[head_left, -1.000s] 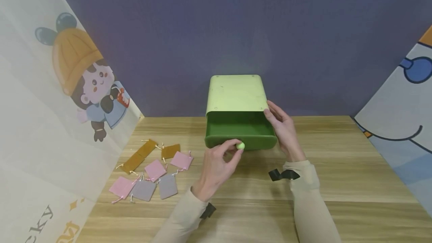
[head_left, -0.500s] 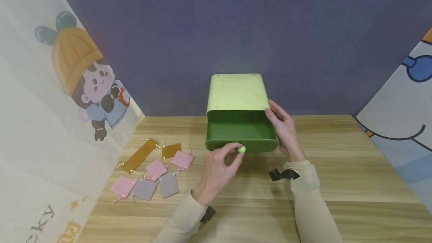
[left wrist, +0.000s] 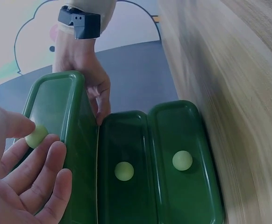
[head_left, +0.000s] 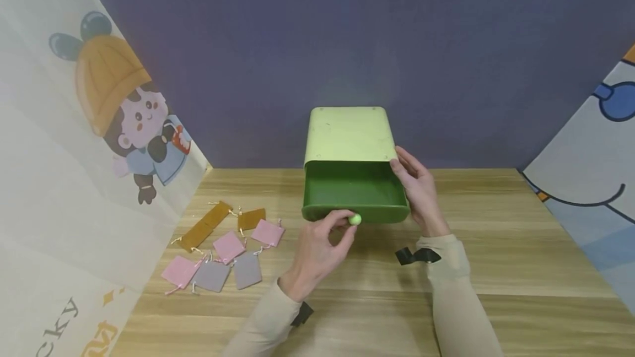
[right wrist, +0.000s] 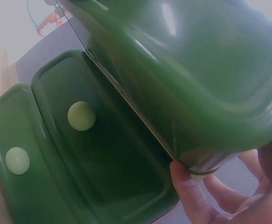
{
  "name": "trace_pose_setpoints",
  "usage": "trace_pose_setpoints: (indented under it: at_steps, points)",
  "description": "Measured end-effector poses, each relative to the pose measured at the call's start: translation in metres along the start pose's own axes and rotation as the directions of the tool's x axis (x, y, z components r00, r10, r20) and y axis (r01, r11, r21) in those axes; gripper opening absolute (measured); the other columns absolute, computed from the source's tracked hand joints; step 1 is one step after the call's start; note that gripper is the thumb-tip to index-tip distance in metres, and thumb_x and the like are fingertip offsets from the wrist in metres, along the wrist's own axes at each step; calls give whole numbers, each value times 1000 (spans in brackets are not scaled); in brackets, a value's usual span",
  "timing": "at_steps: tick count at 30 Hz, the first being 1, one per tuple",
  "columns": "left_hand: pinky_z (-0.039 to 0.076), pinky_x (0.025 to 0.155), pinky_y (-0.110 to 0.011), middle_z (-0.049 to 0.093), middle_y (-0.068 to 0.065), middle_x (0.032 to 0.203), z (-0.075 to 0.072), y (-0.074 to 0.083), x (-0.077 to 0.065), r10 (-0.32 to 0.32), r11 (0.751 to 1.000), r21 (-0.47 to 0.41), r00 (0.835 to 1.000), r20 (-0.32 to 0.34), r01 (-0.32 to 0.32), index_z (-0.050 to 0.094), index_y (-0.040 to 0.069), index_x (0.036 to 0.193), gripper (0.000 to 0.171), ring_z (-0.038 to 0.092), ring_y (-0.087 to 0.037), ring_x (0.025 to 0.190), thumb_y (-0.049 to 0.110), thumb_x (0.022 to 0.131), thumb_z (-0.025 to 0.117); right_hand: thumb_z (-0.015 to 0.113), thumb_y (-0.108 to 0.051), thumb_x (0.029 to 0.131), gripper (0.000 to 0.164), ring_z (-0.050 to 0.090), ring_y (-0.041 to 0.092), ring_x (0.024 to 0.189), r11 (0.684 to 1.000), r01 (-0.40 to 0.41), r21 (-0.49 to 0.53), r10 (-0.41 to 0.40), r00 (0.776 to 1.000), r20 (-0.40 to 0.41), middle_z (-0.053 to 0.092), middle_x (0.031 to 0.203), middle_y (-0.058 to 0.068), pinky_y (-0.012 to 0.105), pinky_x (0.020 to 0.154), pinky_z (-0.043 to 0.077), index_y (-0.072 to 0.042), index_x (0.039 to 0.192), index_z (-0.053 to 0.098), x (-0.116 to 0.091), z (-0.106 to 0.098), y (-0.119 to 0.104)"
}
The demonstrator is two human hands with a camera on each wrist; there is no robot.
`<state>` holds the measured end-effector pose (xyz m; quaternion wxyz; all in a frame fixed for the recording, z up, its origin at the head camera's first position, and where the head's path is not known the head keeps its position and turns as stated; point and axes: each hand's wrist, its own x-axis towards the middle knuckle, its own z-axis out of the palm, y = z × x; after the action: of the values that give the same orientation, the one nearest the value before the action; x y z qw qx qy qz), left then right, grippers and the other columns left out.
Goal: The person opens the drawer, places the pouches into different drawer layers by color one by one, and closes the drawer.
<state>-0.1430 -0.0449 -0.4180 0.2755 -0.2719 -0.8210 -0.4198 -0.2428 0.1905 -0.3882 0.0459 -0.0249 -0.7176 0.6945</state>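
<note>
In the head view a small box of drawers [head_left: 349, 134] with a light green casing stands against the back wall. Its dark green top drawer [head_left: 354, 183] is pulled partway out, and the visible inside looks bare. My left hand [head_left: 317, 252] pinches the drawer's round light green knob [head_left: 355, 219] between thumb and fingers. My right hand [head_left: 419, 197] rests against the casing's right side, thumb at the front edge and fingers stretched along the wall. Below, a middle drawer [left wrist: 122, 140] and a bottom drawer [left wrist: 180, 133] are closed, each with a round knob.
Several small drawstring pouches lie left of the box: brown [head_left: 205, 227], pink [head_left: 229, 247] and grey [head_left: 247, 270]. They lie on a wooden table [head_left: 496, 258]. A dark blue wall [head_left: 258, 70] rises behind, and cartoon-printed panels flank both sides.
The top drawer has come slightly further out toward me with my left hand on its knob. Over the last half second it has stayed almost still. My right hand has stayed at the casing's side.
</note>
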Motion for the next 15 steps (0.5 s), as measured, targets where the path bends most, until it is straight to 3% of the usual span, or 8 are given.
trace_pose_setpoints:
  at_steps: [7, 15]
  points:
    - [61, 76, -20, 83, -2, 97, -1, -2, -3, -7, 999, -34, 1000, 12, 7, 73, 11, 116, 25, 78, -12, 82, 6, 92, 79, 67, -47, 103, 67, 45, 25, 153, 1000, 3, 1, -3, 1000, 13, 43, 170, 6, 30, 116, 45, -28, 163, 44, 1, 0, 0]
    - [61, 76, -21, 81, -2, 94, -7, -5, -7, -45, 997, -62, 998, 35, 47, 74, 10, 115, 22, 75, -11, 81, 5, 93, 78, 67, -46, 103, 67, 45, 25, 153, 1000, 5, 12, -5, 1000, 18, 43, 170, 6, 12, 100, 48, -27, 163, 45, -1, -1, 0]
